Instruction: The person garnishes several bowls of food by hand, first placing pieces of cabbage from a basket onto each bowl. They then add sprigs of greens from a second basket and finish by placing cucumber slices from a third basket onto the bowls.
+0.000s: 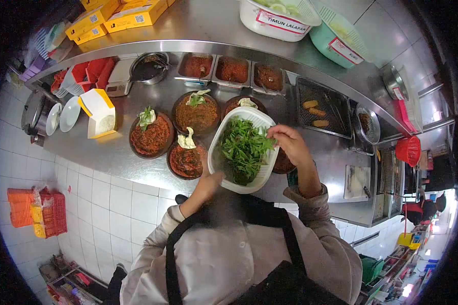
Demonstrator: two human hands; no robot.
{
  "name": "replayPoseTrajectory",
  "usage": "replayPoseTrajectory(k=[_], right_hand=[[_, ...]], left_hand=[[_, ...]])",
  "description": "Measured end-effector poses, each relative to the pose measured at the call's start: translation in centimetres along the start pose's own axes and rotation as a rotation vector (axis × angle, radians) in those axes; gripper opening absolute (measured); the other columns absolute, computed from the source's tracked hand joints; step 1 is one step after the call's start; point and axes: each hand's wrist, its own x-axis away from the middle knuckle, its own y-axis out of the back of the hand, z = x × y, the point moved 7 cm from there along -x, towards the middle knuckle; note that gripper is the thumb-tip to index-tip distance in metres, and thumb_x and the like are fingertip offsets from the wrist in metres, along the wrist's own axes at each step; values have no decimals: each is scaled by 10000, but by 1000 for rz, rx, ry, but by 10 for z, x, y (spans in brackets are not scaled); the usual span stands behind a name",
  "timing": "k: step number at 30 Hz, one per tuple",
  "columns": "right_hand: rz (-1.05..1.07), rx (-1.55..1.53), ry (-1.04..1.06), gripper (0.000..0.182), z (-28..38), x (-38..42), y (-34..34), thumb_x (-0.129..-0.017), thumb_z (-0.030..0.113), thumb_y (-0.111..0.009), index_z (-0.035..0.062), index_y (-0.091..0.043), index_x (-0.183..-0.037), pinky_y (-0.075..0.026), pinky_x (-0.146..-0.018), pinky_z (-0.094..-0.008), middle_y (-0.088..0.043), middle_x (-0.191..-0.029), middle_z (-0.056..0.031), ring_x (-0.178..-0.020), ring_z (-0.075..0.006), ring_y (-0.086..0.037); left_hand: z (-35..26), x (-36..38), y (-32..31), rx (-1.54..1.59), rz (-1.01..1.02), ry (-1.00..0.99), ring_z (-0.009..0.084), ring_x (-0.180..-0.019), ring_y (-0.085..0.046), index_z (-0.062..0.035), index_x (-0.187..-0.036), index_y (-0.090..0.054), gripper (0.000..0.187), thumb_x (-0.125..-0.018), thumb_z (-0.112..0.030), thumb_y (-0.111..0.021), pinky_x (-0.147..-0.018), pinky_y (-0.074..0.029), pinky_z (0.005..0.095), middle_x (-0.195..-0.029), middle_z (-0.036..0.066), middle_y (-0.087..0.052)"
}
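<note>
A white plastic basket (216, 152) of green leafy herbs (243, 150) is held over the steel counter in front of my body. My left hand (207, 184) grips its near left rim. At the right rim, my right hand (289, 144) has its fingers pinched together beside the leaves; what is between them is hidden. Around the basket stand several dark round bowls of red chili paste: a left bowl (151, 138), a far bowl (196, 116) and a near bowl (184, 161). Pale cabbage pieces (187, 140) top some of them, and green leaves lie on two. The basket partly covers other bowls.
Steel pans of red sauce (232, 70) line the back under a shelf (208, 43). Fried pieces lie in a wire-mesh tray (324, 109) to the right, behind a cutting board (357, 182). An open yellow box (101, 114) stands left. Labelled basins (279, 23) occupy the shelf.
</note>
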Motion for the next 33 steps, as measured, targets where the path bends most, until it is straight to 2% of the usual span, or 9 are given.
replayPoseTrajectory(k=[9,14,17,21,23,25,29,31,33], right_hand=[[-38,718,93,152,8,6,-11,-854,111,-658,18,-634,-972,-477,-738,-276,-663,-921,-52,-832,-137,-606],[-268,504,176,102,34,13,52,-880,83,-624,34,-619,-969,-479,-686,-268,-653,-909,-49,-788,-122,-603],[-259,462,118,110,29,13,89,-898,98,-613,43,-618,-993,-482,-667,-252,-650,-914,-45,-765,-109,-599],[-167,584,-5,171,12,21,79,-904,103,-615,52,-619,-1067,-497,-665,-254,-653,-918,-45,-784,-110,-610],[-138,524,14,204,5,17,62,-898,93,-619,53,-611,-1098,-503,-682,-259,-650,-946,-50,-818,-115,-616],[-125,459,27,239,-2,10,42,-893,84,-622,54,-603,-1129,-509,-700,-263,-648,-974,-56,-853,-120,-622],[-10,329,224,329,13,-5,-16,-856,87,-651,58,-571,-1173,-487,-879,-341,-617,-1113,-89,-1066,-211,-587],[-67,932,527,387,49,2,-39,-828,130,-679,81,-560,-1193,-470,-879,-382,-605,-1119,-120,-1067,-268,-567],[-39,1018,491,380,49,4,-47,-771,145,-712,71,-609,-1129,-463,-887,-404,-601,-1025,-136,-1027,-317,-565]], left_hand=[[14,0,3,-74,-4,37,165,-847,-510,-145,-1469,-96,819,-794,-2,-538,-738,-445,281,-1034,87,-481],[-2,13,-3,-55,-20,68,141,-745,-526,-179,-1476,-96,813,-815,-18,-541,-675,-443,287,-873,57,-498],[0,13,9,-42,-64,71,171,-903,-493,-147,-1452,-119,788,-798,4,-532,-775,-454,299,-1123,119,-469],[-7,17,14,113,-162,53,154,-706,-491,-155,-1450,-134,784,-798,-20,-547,-643,-442,288,-837,62,-506],[-11,19,13,31,-134,54,181,-911,-495,-138,-1441,-137,740,-812,-8,-504,-784,-450,295,-1135,111,-475],[2,17,19,120,-114,54,162,-892,-494,-146,-1438,-147,732,-815,-21,-511,-755,-450,286,-1118,98,-476],[0,17,11,-16,-86,160,183,-643,-528,-81,-1468,-62,849,-804,-97,-591,-530,-443,301,-864,84,-540],[-4,17,9,35,-126,81,175,-660,-534,-93,-1480,-30,867,-808,-75,-577,-563,-444,290,-843,77,-545],[1,13,11,36,-126,35,169,-677,-535,-97,-1483,-20,866,-813,-60,-566,-595,-447,285,-843,77,-546]])
